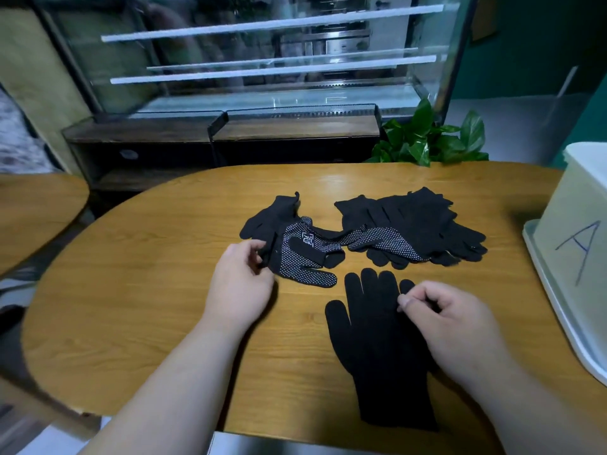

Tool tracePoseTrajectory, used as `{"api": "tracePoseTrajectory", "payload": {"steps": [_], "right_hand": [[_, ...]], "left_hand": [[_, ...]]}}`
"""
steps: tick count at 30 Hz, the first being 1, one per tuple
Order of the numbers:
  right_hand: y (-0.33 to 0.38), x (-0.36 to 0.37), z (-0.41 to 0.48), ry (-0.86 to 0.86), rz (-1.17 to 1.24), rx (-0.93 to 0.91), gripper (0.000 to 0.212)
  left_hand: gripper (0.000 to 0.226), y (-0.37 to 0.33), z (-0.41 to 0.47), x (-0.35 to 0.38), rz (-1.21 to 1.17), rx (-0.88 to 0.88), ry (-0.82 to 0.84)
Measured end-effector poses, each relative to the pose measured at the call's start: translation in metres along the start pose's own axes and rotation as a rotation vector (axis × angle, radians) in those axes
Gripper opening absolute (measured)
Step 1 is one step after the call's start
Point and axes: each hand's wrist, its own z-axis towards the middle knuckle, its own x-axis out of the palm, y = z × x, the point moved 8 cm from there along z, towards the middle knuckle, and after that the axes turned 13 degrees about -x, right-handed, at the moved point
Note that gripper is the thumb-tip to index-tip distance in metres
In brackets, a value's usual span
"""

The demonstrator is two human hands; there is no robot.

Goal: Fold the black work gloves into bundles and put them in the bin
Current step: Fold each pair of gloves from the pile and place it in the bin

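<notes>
**Gloves loose on the oval wooden table (131, 307), one laid flat**

The yellow-brown table fills your view, and a glass-fronted display case (262, 60) stands behind it. Take as your mark the plain black knit flat glove (371, 339) lying just in front of you, its fingers pointing away and its cuff toward you.

Far to the left of the flat glove, the rounded edge of a second wooden table (33, 211) shows. Closer in, left of the flat glove and a little beyond it, is your left hand (239, 284). Its fingers are curled, and the thumb and fingertips pinch the edge of a black dotted glove (295, 257) with white grip dots. That glove lies crumpled on the table with another black glove, just beyond the flat glove's fingertips and to their left.

Straight beyond the flat glove sits a larger heap of black gloves (420, 224), some with the dotted side up.

Your right hand (453, 326) lies over the flat glove's right side. Its fingers are curled in, and the thumb and forefinger pinch the fabric beside the glove's little finger.

Farther beyond the flat glove and to its right, a green leafy plant (427, 139) rises behind the table's far edge. Well to the right stands the white plastic bin (578, 224), with a blue letter A on its side. You cannot see into it.
</notes>
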Motion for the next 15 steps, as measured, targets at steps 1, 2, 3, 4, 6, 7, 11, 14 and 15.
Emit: {"api": "tracePoseTrajectory", "payload": {"steps": [1,2,3,4,6,7,11,14,15], "right_hand": [[0.0,0.0,0.0,0.002,0.01,0.009,0.027],[0.0,0.001,0.001,0.005,0.016,0.018,0.027],[0.0,0.001,0.001,0.007,0.017,0.026,0.027],[0.001,0.002,0.001,0.009,0.018,0.034,0.026],[0.001,0.002,0.001,0.013,0.028,0.041,0.027],[0.001,0.002,0.001,0.012,0.035,0.042,0.027],[-0.001,0.0,0.002,0.015,0.019,0.048,0.027],[-0.001,0.001,0.002,0.026,0.008,0.044,0.027],[-0.001,0.001,0.002,0.032,0.0,0.044,0.027]], "left_hand": [[0.04,0.002,0.005,-0.003,0.004,-0.023,-0.023],[0.041,0.005,0.01,-0.006,0.011,-0.047,-0.047],[0.039,0.008,0.014,-0.008,0.03,-0.063,-0.065],[0.037,0.009,0.018,-0.008,0.059,-0.072,-0.067],[0.03,0.01,0.023,-0.001,0.145,-0.079,-0.03],[0.028,0.009,0.026,0.002,0.199,-0.084,-0.008],[0.029,0.008,0.031,0.011,0.301,-0.091,0.005],[0.013,0.01,0.034,0.007,0.251,-0.092,-0.023],[0.014,0.012,0.034,0.007,0.244,-0.102,-0.025]]}}
